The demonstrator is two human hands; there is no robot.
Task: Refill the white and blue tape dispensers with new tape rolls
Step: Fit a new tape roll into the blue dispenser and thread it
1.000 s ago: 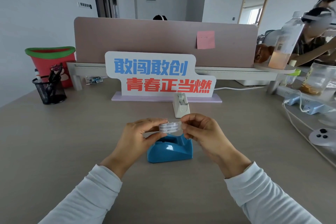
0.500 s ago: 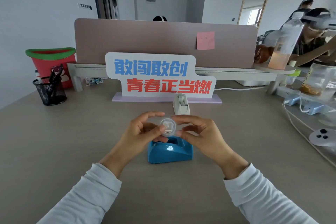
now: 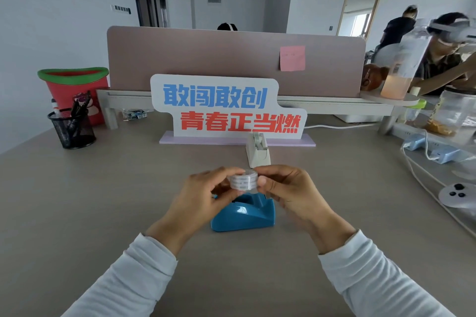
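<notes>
The surface (image 3: 77, 213) was a wide tan desk, backed by a mauve partition (image 3: 206, 59) carrying a pink sticky note (image 3: 292, 58). A white sign board (image 3: 226, 107) with blue and red lettering stood in front of the partition on a pale lilac base. At far left were a red bin (image 3: 74, 90) with a green rim and a black mesh pen cup (image 3: 72, 128); at right, cables, a power strip and jars, with other persons beyond. The blue tape dispenser (image 3: 244, 215) sat on the surface directly beneath the hands, its spool cradle partly hidden by them; whether it held a roll could not be told. The placement was judged convenient for dropping a roll straight down. The white tape dispenser (image 3: 258, 149) stood further back, just in front of the sign base, and appeared to carry a roll already. The left hand (image 3: 206, 195) and right hand (image 3: 288, 190) were brought close together above the blue dispenser, both clamped on the tape roll (image 3: 244, 179), fingertips pinching it from either side. The roll was a small clear one with printed text, held with its edge band facing the camera. This grip was judged to serve inspection of the roll or a search for its free end before seating. The roll was not yet in the blue dispenser.
</notes>
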